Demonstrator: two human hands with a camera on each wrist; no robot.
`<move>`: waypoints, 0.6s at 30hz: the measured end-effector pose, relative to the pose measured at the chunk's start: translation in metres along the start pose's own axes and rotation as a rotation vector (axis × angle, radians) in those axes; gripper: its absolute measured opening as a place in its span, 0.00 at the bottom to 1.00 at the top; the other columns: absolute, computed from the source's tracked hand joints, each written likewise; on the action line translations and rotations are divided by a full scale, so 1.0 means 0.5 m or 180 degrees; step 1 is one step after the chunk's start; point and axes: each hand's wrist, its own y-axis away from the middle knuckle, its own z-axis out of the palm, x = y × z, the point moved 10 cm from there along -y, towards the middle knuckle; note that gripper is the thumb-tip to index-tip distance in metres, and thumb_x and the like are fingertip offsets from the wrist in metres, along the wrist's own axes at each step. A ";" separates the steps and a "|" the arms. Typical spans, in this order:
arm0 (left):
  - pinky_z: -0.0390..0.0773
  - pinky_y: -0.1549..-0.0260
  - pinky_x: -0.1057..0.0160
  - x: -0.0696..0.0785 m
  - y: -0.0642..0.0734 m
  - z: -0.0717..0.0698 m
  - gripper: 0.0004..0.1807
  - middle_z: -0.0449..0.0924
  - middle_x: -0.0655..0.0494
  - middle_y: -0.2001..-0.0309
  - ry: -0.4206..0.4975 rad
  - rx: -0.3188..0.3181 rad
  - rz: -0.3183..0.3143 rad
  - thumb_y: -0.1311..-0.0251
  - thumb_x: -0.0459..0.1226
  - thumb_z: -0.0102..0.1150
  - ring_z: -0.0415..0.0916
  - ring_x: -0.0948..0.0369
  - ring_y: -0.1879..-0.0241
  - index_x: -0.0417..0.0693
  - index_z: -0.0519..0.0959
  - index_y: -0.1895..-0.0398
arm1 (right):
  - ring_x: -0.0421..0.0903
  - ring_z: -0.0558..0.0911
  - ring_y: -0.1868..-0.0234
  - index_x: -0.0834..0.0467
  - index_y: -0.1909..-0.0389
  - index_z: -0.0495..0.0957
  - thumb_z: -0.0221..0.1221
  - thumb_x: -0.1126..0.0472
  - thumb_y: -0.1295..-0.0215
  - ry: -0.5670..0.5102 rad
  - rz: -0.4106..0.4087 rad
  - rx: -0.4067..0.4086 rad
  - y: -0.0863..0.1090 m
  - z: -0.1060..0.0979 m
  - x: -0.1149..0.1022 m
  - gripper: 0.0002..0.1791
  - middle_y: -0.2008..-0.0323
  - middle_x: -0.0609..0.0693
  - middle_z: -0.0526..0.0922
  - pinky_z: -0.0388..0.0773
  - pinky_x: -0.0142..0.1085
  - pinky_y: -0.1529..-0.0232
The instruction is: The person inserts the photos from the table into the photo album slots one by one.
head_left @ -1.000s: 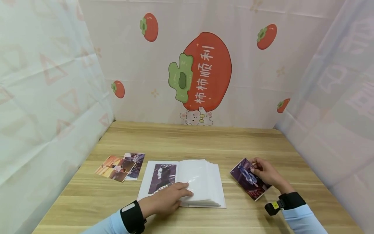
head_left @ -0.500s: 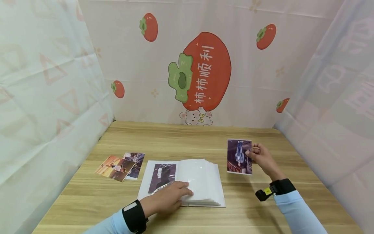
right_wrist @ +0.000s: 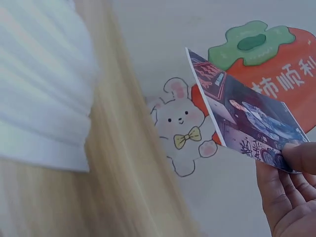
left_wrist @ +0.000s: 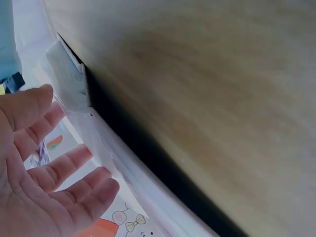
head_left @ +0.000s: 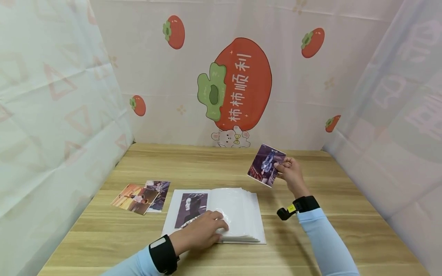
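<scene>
An open photo album point(head_left: 235, 214) lies on the table, a dark portrait photo point(head_left: 184, 209) in its left page and white sleeves on its right. My left hand point(head_left: 203, 230) rests on the album near the spine; its fingers look spread and relaxed in the left wrist view. Above the table, behind the album's right side, my right hand point(head_left: 291, 174) pinches a purple photo point(head_left: 264, 165) of a blue-clad figure by its edge. The right wrist view shows the thumb point(right_wrist: 298, 157) over the front of that photo, fingers behind it.
Left of the album, an orange photo point(head_left: 134, 198) partly covers a purple one point(head_left: 161, 197) on the wooden table point(head_left: 193, 161). Fabric curtains with printed persimmons point(head_left: 248, 84) stand behind the table and along both sides.
My right hand has lifted the purple photo off the table and carried it left and away from me, turning it on the way. My left hand has stayed on the album, shifting only slightly.
</scene>
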 end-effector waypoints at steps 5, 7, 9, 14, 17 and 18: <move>0.68 0.60 0.65 0.003 -0.005 -0.008 0.07 0.73 0.58 0.61 -0.0029 0.0122 -0.0012 0.45 0.39 0.61 0.68 0.60 0.62 0.55 0.81 0.63 | 0.40 0.78 0.72 0.64 0.59 0.61 0.54 0.74 0.38 -0.0121 0.0007 -0.0002 -0.014 0.022 -0.003 0.13 0.71 0.50 0.78 0.78 0.33 0.71; 0.67 0.60 0.65 0.004 -0.006 -0.009 0.07 0.73 0.58 0.61 -0.0060 0.0129 -0.0023 0.46 0.40 0.62 0.68 0.60 0.63 0.55 0.81 0.63 | 0.40 0.78 0.72 0.64 0.57 0.61 0.54 0.74 0.38 -0.0102 0.0014 -0.0027 -0.018 0.031 0.000 0.13 0.68 0.52 0.78 0.78 0.33 0.71; 0.67 0.60 0.65 0.004 -0.007 -0.009 0.07 0.73 0.58 0.61 -0.0080 0.0117 -0.0040 0.46 0.40 0.63 0.68 0.60 0.62 0.56 0.81 0.63 | 0.40 0.78 0.72 0.64 0.55 0.60 0.54 0.74 0.38 -0.0078 0.0026 -0.0030 -0.022 0.037 0.004 0.15 0.68 0.53 0.78 0.78 0.33 0.73; 0.67 0.60 0.66 0.001 -0.008 -0.004 0.08 0.73 0.59 0.61 -0.0076 0.0068 -0.0075 0.47 0.41 0.63 0.68 0.61 0.62 0.56 0.80 0.62 | 0.40 0.78 0.76 0.63 0.50 0.57 0.55 0.73 0.39 -0.0017 0.0070 -0.0034 -0.026 0.045 0.020 0.21 0.73 0.48 0.80 0.77 0.32 0.77; 0.67 0.59 0.66 -0.001 -0.007 -0.002 0.08 0.73 0.60 0.61 -0.0079 0.0042 -0.0100 0.46 0.41 0.63 0.68 0.61 0.62 0.57 0.80 0.62 | 0.38 0.77 0.77 0.63 0.53 0.60 0.57 0.71 0.38 0.0123 0.0039 -0.0065 -0.025 0.051 0.025 0.18 0.75 0.46 0.78 0.75 0.30 0.78; 0.67 0.59 0.66 -0.002 -0.007 -0.003 0.08 0.73 0.60 0.60 -0.0076 0.0035 -0.0110 0.46 0.41 0.63 0.68 0.61 0.61 0.57 0.80 0.62 | 0.38 0.76 0.77 0.64 0.54 0.62 0.57 0.70 0.38 0.0183 0.0024 -0.0082 -0.025 0.053 0.026 0.15 0.74 0.46 0.78 0.74 0.29 0.79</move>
